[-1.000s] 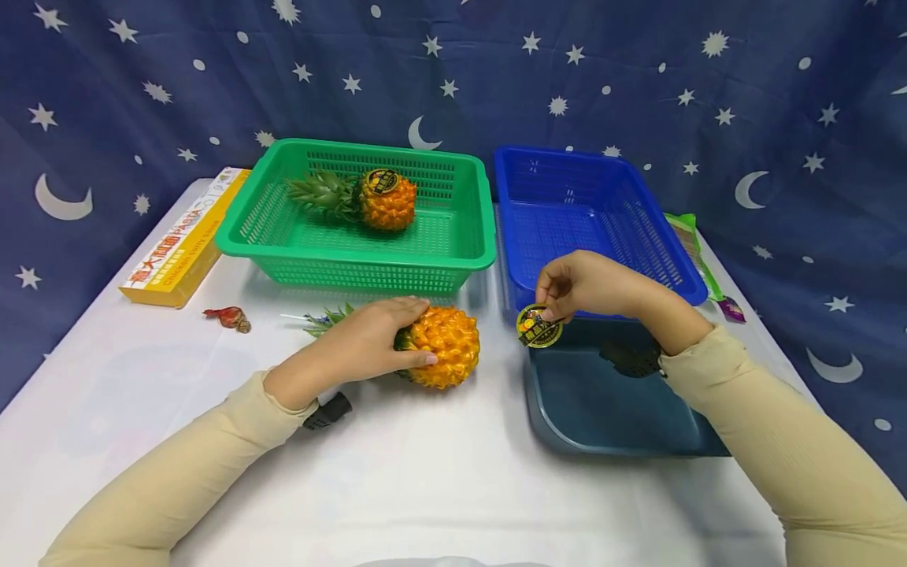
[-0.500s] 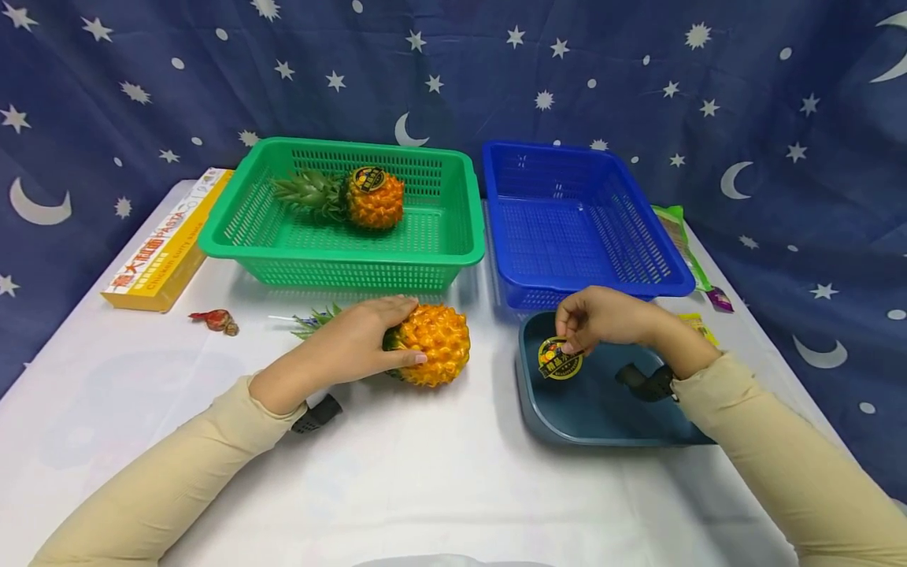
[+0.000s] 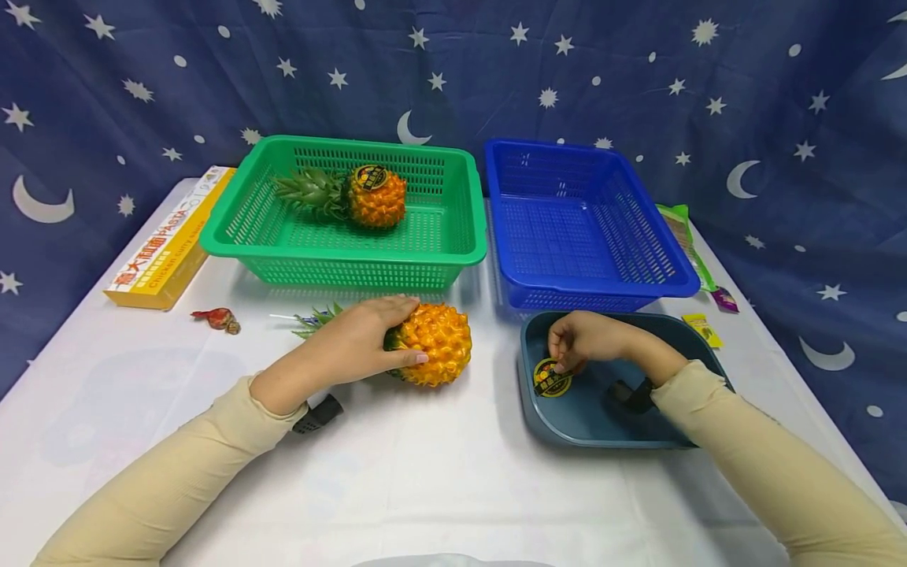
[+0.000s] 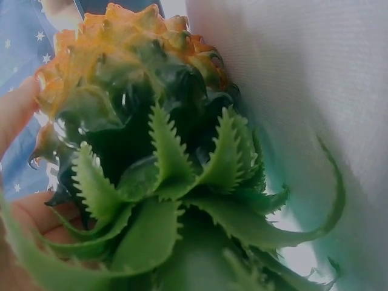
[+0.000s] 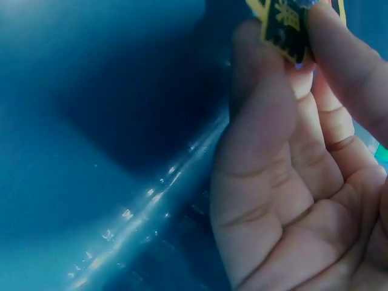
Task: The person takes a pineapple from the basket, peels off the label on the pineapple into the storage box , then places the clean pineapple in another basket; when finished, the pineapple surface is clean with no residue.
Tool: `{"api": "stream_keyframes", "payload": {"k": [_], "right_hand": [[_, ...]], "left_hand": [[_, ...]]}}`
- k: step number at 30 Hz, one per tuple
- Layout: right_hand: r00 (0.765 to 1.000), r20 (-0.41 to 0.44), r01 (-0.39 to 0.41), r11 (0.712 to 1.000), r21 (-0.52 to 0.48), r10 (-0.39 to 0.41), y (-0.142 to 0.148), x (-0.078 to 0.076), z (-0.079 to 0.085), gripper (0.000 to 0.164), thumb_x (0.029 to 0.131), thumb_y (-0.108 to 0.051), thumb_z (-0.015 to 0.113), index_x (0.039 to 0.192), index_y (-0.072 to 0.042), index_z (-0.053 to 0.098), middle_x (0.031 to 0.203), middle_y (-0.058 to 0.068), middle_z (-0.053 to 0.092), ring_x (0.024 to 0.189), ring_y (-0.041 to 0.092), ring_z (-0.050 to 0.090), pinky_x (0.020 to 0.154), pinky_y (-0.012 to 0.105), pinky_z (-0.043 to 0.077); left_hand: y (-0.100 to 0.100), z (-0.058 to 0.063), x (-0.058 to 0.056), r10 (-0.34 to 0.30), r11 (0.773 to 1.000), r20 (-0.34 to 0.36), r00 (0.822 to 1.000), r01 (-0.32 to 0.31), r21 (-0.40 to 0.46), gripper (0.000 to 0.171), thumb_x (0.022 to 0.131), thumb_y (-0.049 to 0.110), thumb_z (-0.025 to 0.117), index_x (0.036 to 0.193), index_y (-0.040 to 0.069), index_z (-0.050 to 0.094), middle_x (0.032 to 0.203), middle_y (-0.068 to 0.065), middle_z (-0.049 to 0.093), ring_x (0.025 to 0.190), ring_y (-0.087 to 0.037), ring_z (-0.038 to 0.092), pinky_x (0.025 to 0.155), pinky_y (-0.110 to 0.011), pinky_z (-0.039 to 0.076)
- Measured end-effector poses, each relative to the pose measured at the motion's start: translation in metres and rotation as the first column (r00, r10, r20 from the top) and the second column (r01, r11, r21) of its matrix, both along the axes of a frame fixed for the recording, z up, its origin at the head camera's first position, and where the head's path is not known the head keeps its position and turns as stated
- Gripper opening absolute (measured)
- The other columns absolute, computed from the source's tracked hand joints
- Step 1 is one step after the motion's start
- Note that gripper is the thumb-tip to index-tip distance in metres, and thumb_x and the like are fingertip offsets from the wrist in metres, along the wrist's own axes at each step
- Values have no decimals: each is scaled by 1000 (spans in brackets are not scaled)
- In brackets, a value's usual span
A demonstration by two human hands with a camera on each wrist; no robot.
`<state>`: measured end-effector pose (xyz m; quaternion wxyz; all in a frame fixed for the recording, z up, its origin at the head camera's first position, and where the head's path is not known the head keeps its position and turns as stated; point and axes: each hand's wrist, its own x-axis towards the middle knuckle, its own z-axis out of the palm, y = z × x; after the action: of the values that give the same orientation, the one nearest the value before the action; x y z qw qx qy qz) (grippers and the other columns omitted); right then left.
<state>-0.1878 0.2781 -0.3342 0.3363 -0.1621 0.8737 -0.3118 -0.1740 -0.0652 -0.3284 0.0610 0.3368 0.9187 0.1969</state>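
My left hand point(image 3: 357, 339) holds an orange-yellow pineapple point(image 3: 445, 344) lying on the white cloth, thumb on the near side and fingers over the top. Spiky green leaves point(image 4: 151, 236) spread from the pineapple in the left wrist view. A round black-and-gold sticker point(image 3: 551, 379) is pinched between the thumb and fingers of my right hand point(image 3: 595, 339), which is down inside a dark blue-grey basin point(image 3: 588, 421). Only a corner of that sticker point(image 5: 285, 30) shows in the right wrist view, at the fingertips.
Behind stand a green basket point(image 3: 354, 256) holding another pineapple point(image 3: 379, 201) with a similar sticker, and a blue basket point(image 3: 595, 283). A pasta box point(image 3: 166, 244) and a small red-brown item point(image 3: 218, 320) lie left. Green point(image 3: 687, 244), purple point(image 3: 724, 299) and yellow point(image 3: 703, 331) packets lie right.
My right hand has moved from beside the basin's far-left rim down into the basin, carrying the sticker. The left hand stays on the pineapple. The head view has shifted slightly.
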Motion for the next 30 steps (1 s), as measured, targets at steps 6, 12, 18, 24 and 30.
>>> {"api": "stream_keyframes", "payload": {"k": [6, 12, 18, 24, 30], "right_hand": [[999, -46, -21, 999, 35, 23, -4, 0, -1, 15, 73, -8, 74, 73, -3, 60, 63, -3, 59, 60, 10, 50, 55, 26, 45], [998, -47, -41, 996, 85, 45, -6, 0, -7, 15, 74, -6, 72, 72, -5, 58, 64, -3, 56, 59, 10, 47, 54, 24, 38], [996, -69, -49, 993, 110, 57, -8, 2, -8, 13, 74, -1, 70, 74, -4, 57, 67, 0, 54, 60, 11, 49, 54, 25, 42], [995, -89, -43, 992, 119, 54, -6, 2, -4, 15, 74, -1, 71, 83, -3, 60, 70, 1, 54, 62, 12, 50, 54, 25, 46], [996, -84, -18, 994, 110, 27, -3, 4, 3, 14, 74, 0, 70, 82, -3, 60, 71, 2, 54, 64, 13, 50, 57, 28, 48]], "left_hand": [[0, 0, 1, -3, 1000, -7, 1000, 3, 4, 78, 83, 47, 63, 139, -2, 38, 141, -17, 41, 133, -31, 36, 110, -44, 29], [-1, -1, 1, -5, 1000, -6, 1000, 5, 5, 78, 83, 48, 63, 139, -2, 38, 141, -17, 41, 133, -31, 36, 110, -44, 28], [-1, -1, 1, -6, 1000, -10, 1000, 6, 7, 79, 83, 48, 63, 139, -2, 38, 141, -18, 41, 133, -31, 36, 110, -44, 28], [-1, -1, 1, -4, 1000, -12, 1000, 4, 3, 78, 83, 47, 63, 138, -2, 38, 141, -17, 41, 132, -31, 36, 110, -44, 29], [0, -1, 1, -2, 1000, -15, 1000, 2, 1, 78, 83, 47, 63, 138, -1, 39, 140, -17, 42, 132, -31, 37, 110, -44, 29]]}}
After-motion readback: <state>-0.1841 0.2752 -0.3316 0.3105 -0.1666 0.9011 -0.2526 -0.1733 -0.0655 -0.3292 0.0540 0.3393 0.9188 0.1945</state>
